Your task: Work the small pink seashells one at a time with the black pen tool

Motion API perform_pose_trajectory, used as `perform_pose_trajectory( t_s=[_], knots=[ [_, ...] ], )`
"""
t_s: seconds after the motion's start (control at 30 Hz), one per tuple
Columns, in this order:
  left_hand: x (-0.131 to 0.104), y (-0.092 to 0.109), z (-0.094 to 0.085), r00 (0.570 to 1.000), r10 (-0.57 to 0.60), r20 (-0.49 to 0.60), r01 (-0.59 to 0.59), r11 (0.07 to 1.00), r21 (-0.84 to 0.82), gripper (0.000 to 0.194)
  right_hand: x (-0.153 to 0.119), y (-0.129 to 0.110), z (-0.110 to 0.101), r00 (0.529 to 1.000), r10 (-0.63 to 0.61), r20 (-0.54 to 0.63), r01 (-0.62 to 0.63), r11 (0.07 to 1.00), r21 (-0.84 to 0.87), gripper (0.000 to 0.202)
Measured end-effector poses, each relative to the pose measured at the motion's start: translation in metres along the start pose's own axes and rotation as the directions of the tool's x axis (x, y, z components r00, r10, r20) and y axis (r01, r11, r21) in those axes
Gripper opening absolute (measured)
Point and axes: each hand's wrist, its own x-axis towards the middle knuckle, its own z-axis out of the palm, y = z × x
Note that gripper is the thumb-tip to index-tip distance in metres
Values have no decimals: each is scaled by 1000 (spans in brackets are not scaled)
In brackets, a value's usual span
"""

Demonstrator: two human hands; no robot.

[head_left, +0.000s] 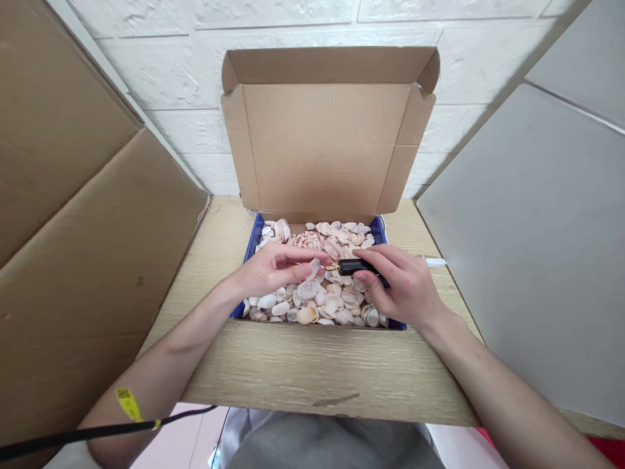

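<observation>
Held one pale ribbed shell (314, 266) above the middle of the open box (325, 143), pinched between thumb and fingers of the left hand (271, 268). Gripped one black drill-like tool (354, 266) above the box's right half, with the fingers of the right hand (399, 281) curled around its barrel and its brass-coloured tip (333, 268) aimed toward the box's left side, at the shell. Could not tell contact from a slight gap there. Seemed to be applying tool to shell, calling next for a steady pinch and a well-aligned tip. Counted one box, one tool, one held shell; saw loose shells (333, 303) heaped uncountably inside the box, including at least one red-speckled shell (308, 240) toward the box's back.
</observation>
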Motion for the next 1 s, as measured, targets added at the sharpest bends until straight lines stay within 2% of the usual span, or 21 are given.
perform_pose_trajectory(
  t_s=[0.13, 0.27, 0.5, 0.8, 1.0],
  knots=[
    [-1, 2, -1, 1000, -5, -23, 5, 1000, 0, 35, 1, -1, -1, 998, -18, 66, 15, 999, 50, 21],
    [1, 0, 0, 997, -20, -68, 18, 999, -35, 35, 2, -1, 0, 1000, -21, 17, 20, 1000, 24, 27],
    [5, -3, 1, 978, -138, -159, 124, 988, -92, 41, 2, 1, 1, 998, -42, -49, 40, 999, -30, 21],
    [5, -6, 1, 986, -103, -132, 90, 991, -101, 37, 2, 3, 3, 997, -56, -57, 55, 998, -13, 25],
    [4, -4, 0, 992, -76, -100, 80, 996, 36, 38, 3, 4, 3, 993, -56, -107, 51, 998, -47, 29]
  ],
)
